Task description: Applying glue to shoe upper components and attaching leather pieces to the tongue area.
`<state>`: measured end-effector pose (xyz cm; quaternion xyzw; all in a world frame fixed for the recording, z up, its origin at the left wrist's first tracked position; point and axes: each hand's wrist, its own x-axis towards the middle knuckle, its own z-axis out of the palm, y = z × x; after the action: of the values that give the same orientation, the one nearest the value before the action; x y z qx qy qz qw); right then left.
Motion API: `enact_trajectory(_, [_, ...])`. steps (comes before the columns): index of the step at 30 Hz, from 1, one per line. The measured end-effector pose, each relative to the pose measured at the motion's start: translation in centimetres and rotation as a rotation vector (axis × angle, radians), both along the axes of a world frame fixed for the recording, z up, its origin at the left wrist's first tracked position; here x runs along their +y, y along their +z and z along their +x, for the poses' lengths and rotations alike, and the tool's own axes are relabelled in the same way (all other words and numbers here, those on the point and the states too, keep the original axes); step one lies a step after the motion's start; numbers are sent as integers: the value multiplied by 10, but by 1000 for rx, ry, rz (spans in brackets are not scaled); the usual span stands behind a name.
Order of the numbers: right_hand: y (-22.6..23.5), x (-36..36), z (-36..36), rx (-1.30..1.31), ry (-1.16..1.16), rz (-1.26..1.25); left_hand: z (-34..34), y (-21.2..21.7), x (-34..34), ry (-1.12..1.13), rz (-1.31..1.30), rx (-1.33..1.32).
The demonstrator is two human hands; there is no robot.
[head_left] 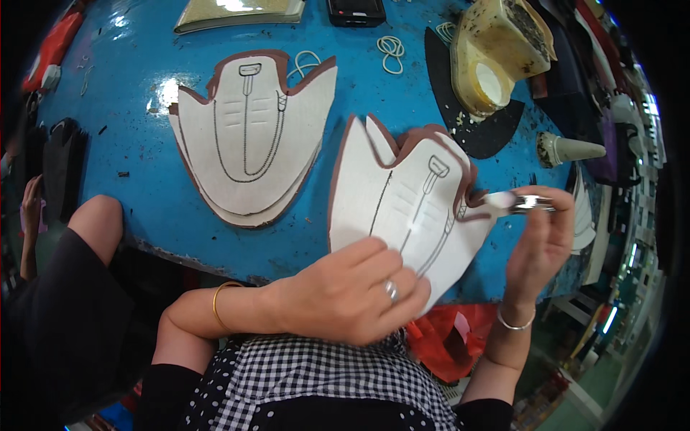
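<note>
on my remote feed i find the left hand (352, 291) curled closed on a brown-edged shoe upper (366, 187) over the blue counter (144, 205)'s front, the right hand (539, 244) pinching a blurred silver tool (532, 203) at its right side, and a second stitched upper (248, 151) lying left.

Pretty clearly a workshop, and the sewn-goods kind by the look of it.
Worn blue worktable (147, 205) with a chipped edge running across the frame, dark scraps (123, 174) scattered over it. White, brown-edged stitched panels (248, 147) sit left of centre and in the middle, a coil of thin cord (392, 47) up top, plus a seriously grubby cream container (476, 44) crusted with dark residue, upper right. There's a checked apron (302, 359) at lower centre, someone else's knee (100, 215) far left, and greenish floor (596, 381) lower right.
</note>
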<state>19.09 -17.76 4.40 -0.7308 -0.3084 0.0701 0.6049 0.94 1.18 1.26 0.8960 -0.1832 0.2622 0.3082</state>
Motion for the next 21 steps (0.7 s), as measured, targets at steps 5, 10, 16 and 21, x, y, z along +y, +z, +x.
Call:
enact_trajectory(5, [-4, -19, 15, -11, -54, 5, -32, 31, 47, 288, 42, -66])
enact_trajectory(10, [-8, -5, -6, 6, 146, -270, -33, 7, 76, 545, 186, 190])
enact_trajectory(16, [-22, 18, -12, -213, 203, -375, -11, -8, 2, -50, -150, 289])
enact_trajectory(21, [-26, 32, 6, -487, 87, -426, -6, -10, -3, -69, -1, 262])
